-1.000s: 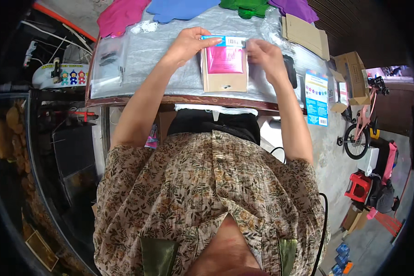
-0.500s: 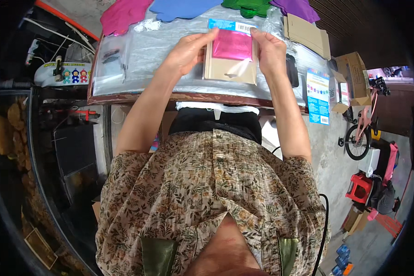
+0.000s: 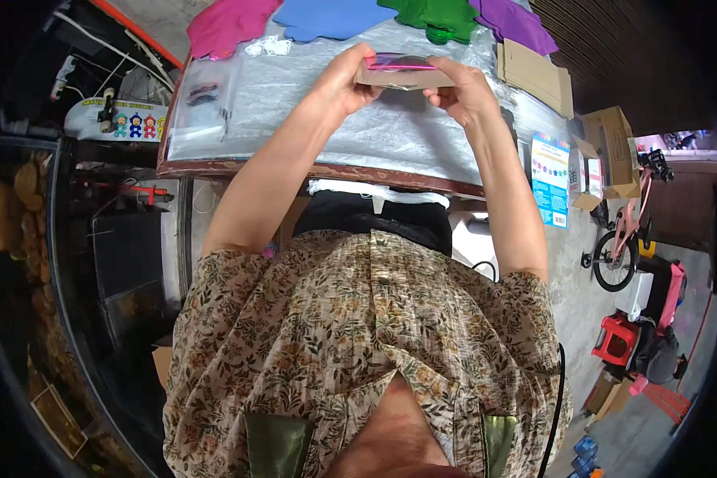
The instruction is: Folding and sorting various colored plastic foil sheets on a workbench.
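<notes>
A flat package with a brown card back and a shiny pink piece in clear plastic [image 3: 404, 76] is held up over the table. It is tilted so that I see it nearly edge-on. My left hand [image 3: 346, 86] pinches its left end, thumb on top and fingers underneath. At the other end my right hand [image 3: 464, 89] grips it the same way. Beyond the hands lie stacks of flat pieces: pink [image 3: 229, 28], blue [image 3: 327, 17], green [image 3: 434, 20] and purple [image 3: 519, 25]. A small bundle of white string [image 3: 268, 45] rests near the pink stack.
Clear plastic bags [image 3: 203, 107] lie on the table's left side. Brown card sheets [image 3: 534, 76] are stacked at the right. A blue and white printed card [image 3: 550, 175] is at the table's right edge. Open cardboard boxes [image 3: 609, 147] and a pink bicycle [image 3: 625, 227] stand farther right.
Both hands have moved slightly away from me and tipped the package from face-up to nearly edge-on. Both still hold it. The view has shifted a little.
</notes>
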{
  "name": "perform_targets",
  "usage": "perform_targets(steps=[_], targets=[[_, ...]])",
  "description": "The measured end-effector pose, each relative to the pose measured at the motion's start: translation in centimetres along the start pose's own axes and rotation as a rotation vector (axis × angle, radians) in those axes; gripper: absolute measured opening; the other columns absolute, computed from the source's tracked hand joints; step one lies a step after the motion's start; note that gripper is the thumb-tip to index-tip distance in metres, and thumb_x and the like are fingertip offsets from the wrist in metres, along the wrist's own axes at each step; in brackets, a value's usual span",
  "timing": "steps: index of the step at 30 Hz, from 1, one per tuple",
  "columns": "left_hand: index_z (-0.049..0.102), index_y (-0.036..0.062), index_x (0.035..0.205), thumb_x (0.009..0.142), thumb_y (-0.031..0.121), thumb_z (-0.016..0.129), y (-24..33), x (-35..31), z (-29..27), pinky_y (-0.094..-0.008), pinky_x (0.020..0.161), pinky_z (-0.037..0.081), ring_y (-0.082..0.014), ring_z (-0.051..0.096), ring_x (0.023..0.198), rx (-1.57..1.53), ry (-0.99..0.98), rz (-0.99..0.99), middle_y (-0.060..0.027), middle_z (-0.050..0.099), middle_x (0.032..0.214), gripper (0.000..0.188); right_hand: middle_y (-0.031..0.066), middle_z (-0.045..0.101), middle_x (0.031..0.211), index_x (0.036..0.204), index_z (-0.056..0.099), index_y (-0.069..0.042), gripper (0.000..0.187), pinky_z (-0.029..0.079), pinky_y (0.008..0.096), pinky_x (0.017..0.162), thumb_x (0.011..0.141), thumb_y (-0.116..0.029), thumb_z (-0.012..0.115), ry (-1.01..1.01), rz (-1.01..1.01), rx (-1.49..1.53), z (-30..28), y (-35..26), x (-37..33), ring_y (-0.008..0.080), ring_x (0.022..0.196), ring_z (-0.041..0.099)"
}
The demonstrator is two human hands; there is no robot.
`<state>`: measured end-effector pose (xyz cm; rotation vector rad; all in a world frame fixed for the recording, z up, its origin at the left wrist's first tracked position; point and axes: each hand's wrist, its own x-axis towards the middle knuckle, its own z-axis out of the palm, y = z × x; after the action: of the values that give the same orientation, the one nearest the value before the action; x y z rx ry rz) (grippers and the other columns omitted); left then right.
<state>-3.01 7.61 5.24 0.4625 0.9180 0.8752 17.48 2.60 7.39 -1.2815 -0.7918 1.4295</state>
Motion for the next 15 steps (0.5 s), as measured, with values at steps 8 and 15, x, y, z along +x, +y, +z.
perform_targets(steps=[8, 15], targets=[[0.063, 0.0058, 0.115, 0.102, 0.027, 0.061, -0.4, -2.4, -1.5, -0.0321, 0.085, 0.055, -0.0119, 0.066, 0.097, 0.18, -0.249, 0.25, -0.0036, 0.069, 0.108, 0.026, 0.005, 0.072, 0.085, 0.097, 0.072, 0.0, 0.016, 0.052, 0.0246, 0.064, 0.092, -0.015, 0.072, -0.09, -0.146, -0.07, -1.2, 1.4, -2.2, 0.0121, 0.068, 0.065], [0.059, 0.007, 0.121, 0.104, 0.026, 0.059, -1.2, -2.8, -2.9, -0.0321, 0.098, 0.052, -0.0116, 0.064, 0.11, 0.149, -0.375, 0.303, -0.004, 0.067, 0.118, 0.026, 0.0032, 0.073, 0.088, 0.097, 0.072, -0.002, 0.01, 0.053, 0.0262, 0.068, 0.094, -0.011, 0.07, -0.085, -0.172, 0.035, -0.8, 2.7, -4.3, 0.0096, 0.072, 0.065]])
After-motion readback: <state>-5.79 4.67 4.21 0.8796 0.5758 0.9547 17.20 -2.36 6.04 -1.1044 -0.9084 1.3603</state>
